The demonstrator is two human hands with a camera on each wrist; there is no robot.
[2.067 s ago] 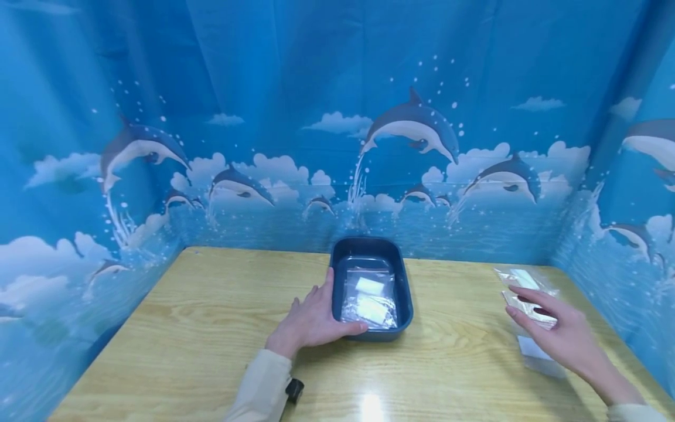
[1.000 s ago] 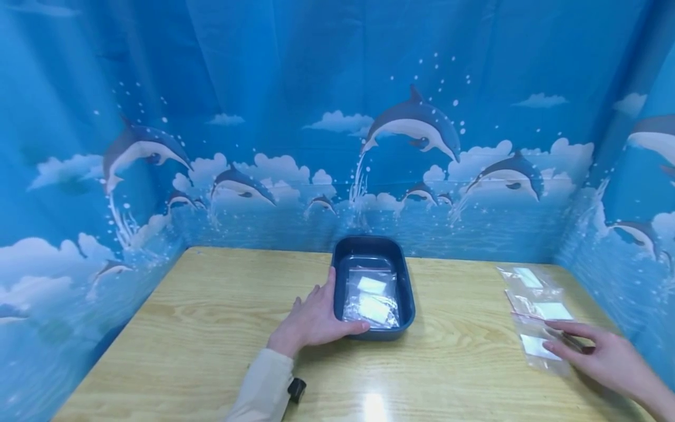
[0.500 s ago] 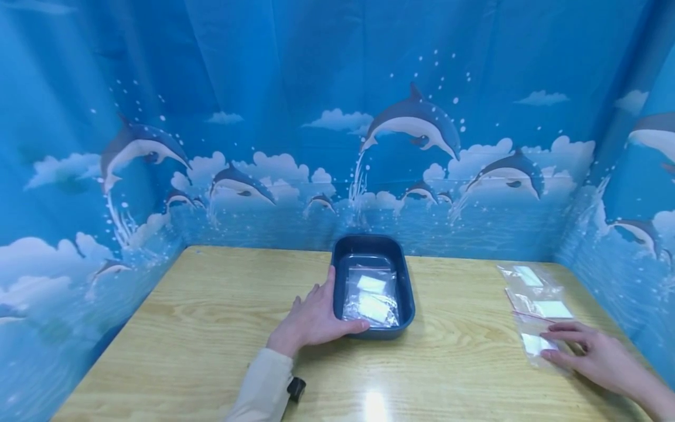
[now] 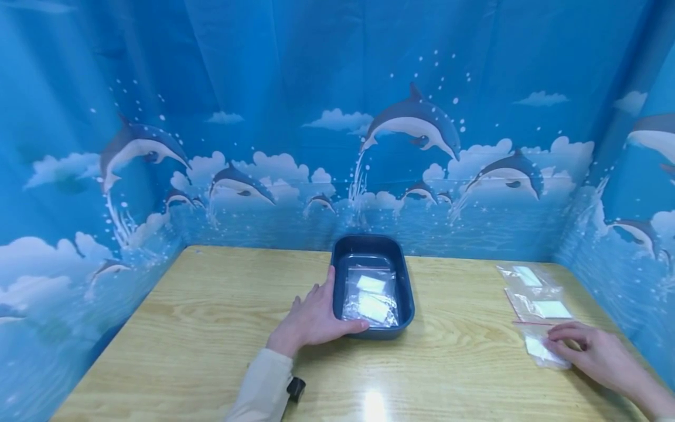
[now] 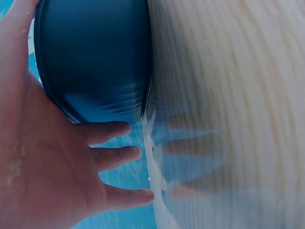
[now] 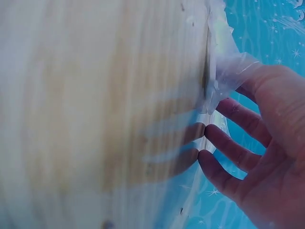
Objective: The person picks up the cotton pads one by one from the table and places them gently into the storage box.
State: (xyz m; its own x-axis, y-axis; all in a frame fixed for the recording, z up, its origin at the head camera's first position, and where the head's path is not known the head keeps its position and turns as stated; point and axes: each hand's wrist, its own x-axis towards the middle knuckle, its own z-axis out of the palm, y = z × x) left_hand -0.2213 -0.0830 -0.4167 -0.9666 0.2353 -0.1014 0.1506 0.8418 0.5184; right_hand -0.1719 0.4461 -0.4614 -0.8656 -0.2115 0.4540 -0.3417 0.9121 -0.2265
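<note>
A dark blue rectangular tub (image 4: 375,334) stands at the table's back, with clear zip-lock bags (image 4: 372,298) holding white pieces lying in it. My left hand (image 4: 311,319) rests on its near-left corner, thumb across the front rim and fingers spread along the side. In the left wrist view those fingers (image 5: 114,158) are straight. At the right, my right hand (image 4: 601,354) pinches the edge of the nearest zip-lock bag (image 4: 539,347), which has a red seal line and a white piece inside. Its plastic (image 6: 228,78) bunches between thumb and fingers in the right wrist view.
Two more zip-lock bags lie behind the pinched one: a middle bag (image 4: 548,308) and a far bag (image 4: 529,276). A blue dolphin-print curtain (image 4: 295,117) rises along the back and sides of the wooden table (image 4: 211,328).
My right hand has come down from above the middle bag to the nearest bag and now pinches its right edge. That bag has shifted and crumpled slightly. The left hand and tub stay put.
</note>
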